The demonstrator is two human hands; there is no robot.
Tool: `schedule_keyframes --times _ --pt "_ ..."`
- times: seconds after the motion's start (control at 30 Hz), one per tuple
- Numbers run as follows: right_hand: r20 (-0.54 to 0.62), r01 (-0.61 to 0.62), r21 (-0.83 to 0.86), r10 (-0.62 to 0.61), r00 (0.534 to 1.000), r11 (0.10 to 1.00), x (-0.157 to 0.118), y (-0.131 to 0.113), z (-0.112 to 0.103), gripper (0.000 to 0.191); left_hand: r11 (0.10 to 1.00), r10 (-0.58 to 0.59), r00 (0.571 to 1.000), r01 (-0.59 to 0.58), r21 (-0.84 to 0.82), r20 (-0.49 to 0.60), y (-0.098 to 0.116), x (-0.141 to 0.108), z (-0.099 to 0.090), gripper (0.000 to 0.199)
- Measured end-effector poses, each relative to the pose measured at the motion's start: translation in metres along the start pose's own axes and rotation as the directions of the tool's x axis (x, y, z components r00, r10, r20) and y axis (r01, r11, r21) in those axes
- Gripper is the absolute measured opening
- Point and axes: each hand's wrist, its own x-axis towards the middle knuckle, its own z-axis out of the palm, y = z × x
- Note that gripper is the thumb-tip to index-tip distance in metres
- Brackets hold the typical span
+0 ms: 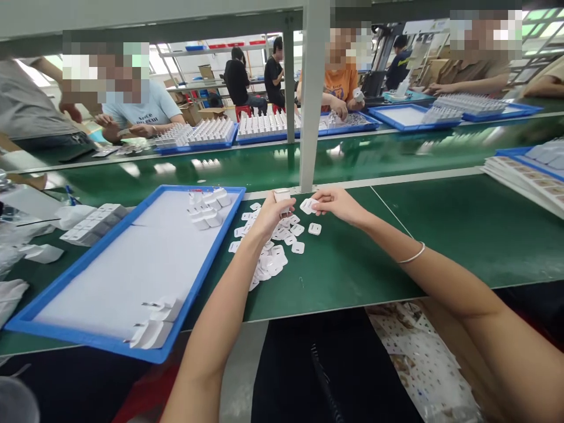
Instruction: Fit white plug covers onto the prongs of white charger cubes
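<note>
My left hand [272, 214] is closed around a white plug adapter [282, 197], held upright above the green bench. Just to its right, my right hand [335, 205] pinches a small white plastic plate [307, 205] with slots in it. The two held parts are close but apart. Under and around my left hand lies a loose pile of similar white plates [271, 263], and a single plate [314, 228] sits a little to the right. My left forearm hides part of the pile.
Left of the pile, a blue-rimmed tray [205, 247] carries several white adapters at its far and near ends. A grey post [311, 100] rises beyond my hands. Bagged white parts [42, 252] lie far left; stacked trays [524, 182] stand right. Several co-workers sit across the conveyor [211, 167].
</note>
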Motion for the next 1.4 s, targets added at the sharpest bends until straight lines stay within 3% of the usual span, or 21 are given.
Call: schedule_keyframes --times 0.13,0.23,0.3,0.37,0.47,0.6,0.7,0.77,0.9,1.0,1.13,1.23,1.4 --pt "-0.018 0.032 0.095 -0.030 0.999 0.995 -0.015 0.003 0.000 0.030 0.987 0.044 0.996 -0.056 0.151 0.082 -0.008 -0.010 0.019 0.046" --pt "-0.076 0.029 0.159 -0.017 0.997 0.987 -0.019 0.007 0.000 0.035 0.980 0.099 0.995 -0.098 0.171 -0.002 -0.012 -0.010 0.023 0.038" --pt "-0.125 0.020 0.205 0.005 0.992 0.979 -0.019 0.012 -0.003 0.035 0.957 0.107 0.992 -0.085 0.278 -0.066 -0.012 -0.006 0.017 0.033" --pt "-0.140 -0.012 0.247 0.048 0.989 0.969 -0.018 0.018 -0.008 0.034 0.866 0.065 0.994 -0.012 0.500 -0.088 -0.012 -0.002 0.006 0.028" --pt "-0.125 -0.084 0.300 0.127 0.984 0.950 -0.017 0.022 -0.015 0.029 0.650 0.003 0.992 0.093 0.755 -0.125 -0.014 0.003 -0.007 0.028" --pt "-0.109 -0.185 0.341 0.234 0.966 0.922 -0.017 0.022 -0.015 0.016 0.487 0.077 0.982 0.112 0.866 -0.170 -0.018 0.005 -0.012 0.037" --pt "-0.117 -0.198 0.292 0.241 0.964 0.936 -0.016 0.022 -0.013 0.011 0.397 0.133 0.979 0.091 0.913 -0.155 -0.016 0.003 -0.011 0.038" --pt "-0.154 -0.130 0.181 0.158 0.975 0.975 -0.017 0.022 -0.012 0.010 0.404 0.147 0.982 0.051 0.913 -0.120 -0.013 0.002 -0.009 0.039" --pt "-0.176 0.070 0.028 -0.064 0.982 0.997 -0.023 0.016 -0.009 0.012 0.612 0.177 0.981 -0.172 0.772 0.078 -0.008 -0.004 -0.001 0.031" --pt "-0.105 0.105 0.208 -0.084 0.991 0.973 -0.032 0.004 -0.002 0.024 0.672 0.280 0.923 -0.385 0.632 0.265 -0.009 -0.008 0.007 0.033" --pt "-0.118 0.115 0.399 -0.074 0.990 0.910 -0.043 -0.011 0.007 0.035 0.599 0.442 0.809 -0.587 0.544 0.387 -0.014 -0.013 0.015 0.039" --pt "-0.155 0.129 0.421 -0.070 0.986 0.898 -0.049 -0.016 0.011 0.037 0.531 0.514 0.743 -0.668 0.520 0.430 -0.016 -0.017 0.020 0.039" --pt "-0.156 0.135 0.415 -0.075 0.985 0.900 -0.057 -0.021 0.011 0.036 0.497 0.516 0.690 -0.724 0.479 0.507 -0.013 -0.023 0.025 0.043"
